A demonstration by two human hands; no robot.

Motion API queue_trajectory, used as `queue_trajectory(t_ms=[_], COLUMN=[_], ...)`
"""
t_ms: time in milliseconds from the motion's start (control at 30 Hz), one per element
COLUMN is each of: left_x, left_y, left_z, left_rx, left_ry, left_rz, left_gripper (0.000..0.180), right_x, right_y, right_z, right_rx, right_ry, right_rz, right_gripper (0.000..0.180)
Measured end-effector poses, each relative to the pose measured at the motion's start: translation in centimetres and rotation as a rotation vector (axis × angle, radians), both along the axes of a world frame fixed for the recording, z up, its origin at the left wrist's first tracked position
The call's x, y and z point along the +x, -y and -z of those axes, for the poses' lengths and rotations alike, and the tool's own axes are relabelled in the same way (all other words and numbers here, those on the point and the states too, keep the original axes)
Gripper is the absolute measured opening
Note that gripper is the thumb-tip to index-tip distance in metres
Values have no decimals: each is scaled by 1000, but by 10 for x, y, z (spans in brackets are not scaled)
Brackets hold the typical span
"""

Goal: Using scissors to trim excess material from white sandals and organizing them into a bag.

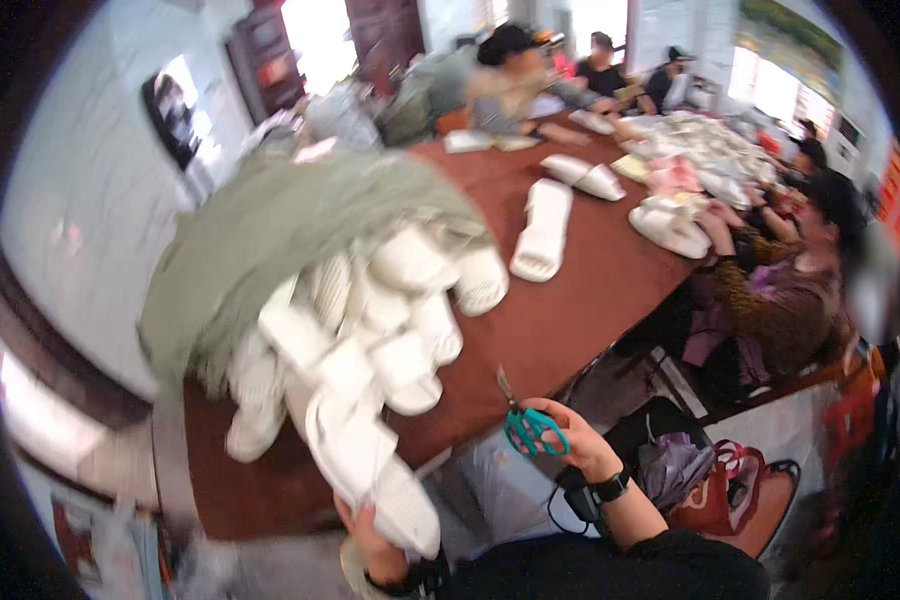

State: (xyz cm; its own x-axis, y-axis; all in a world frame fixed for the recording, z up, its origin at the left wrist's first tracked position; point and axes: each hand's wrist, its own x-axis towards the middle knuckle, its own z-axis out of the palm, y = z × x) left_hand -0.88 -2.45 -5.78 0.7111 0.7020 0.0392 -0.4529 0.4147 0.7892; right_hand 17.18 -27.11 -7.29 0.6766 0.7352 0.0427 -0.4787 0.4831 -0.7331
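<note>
White slippers point(405, 275) spill in a heap from the mouth of a green woven sack point(300, 215) lying on a brown-topped table point(500, 340). At the near edge of the heap, my left hand point(375, 545) is closed on a white slipper point(406, 508), the thumb showing along its side and the other fingers partly hidden. My right hand point(575, 440) grips a pair of scissors point(535, 432) with teal handles. Their blades point up and away over the table's edge, apart from the slippers.
Single white slippers point(543, 230) lie farther along the table. At the right, a seated person point(770, 290) handles white pieces near a pale pile point(710, 150). More people sit at the far end. A red bag point(735, 490) rests below the table at my right.
</note>
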Motion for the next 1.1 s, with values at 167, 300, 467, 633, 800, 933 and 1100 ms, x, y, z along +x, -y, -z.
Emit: queue_trajectory(t_ms=[167,300,467,633,800,933,1100], left_x=[7,1,-8,-3,5,5,6], left_y=[-6,-1,2,9,16,23,26], left_z=[-3,-8,-10,-8,-13,-18,-11], left_rx=[-7,10,-7,-40,-64,-54,-42], left_ry=[7,71,-32,-85,-100,-176,-189], left_rz=[-78,-104,-97,-68,9,53,138], left_gripper=[62,62,57,54,52,51,52], right_x=[-43,-45,-55,-63,-61,-54,-50], right_y=[-34,-42,-52,-53,-57,-56,-59], right_z=[-18,-35,-32,-28,-19,-21,-29], right_rx=[88,-94,-121,-163,-139,-217,-283], right_ry=[-169,49,-72,191,266,537,696], right_rz=[-404,-620,-698,-764,-735,-700,-609], right_gripper=[84,82,69,66,62,61,60])
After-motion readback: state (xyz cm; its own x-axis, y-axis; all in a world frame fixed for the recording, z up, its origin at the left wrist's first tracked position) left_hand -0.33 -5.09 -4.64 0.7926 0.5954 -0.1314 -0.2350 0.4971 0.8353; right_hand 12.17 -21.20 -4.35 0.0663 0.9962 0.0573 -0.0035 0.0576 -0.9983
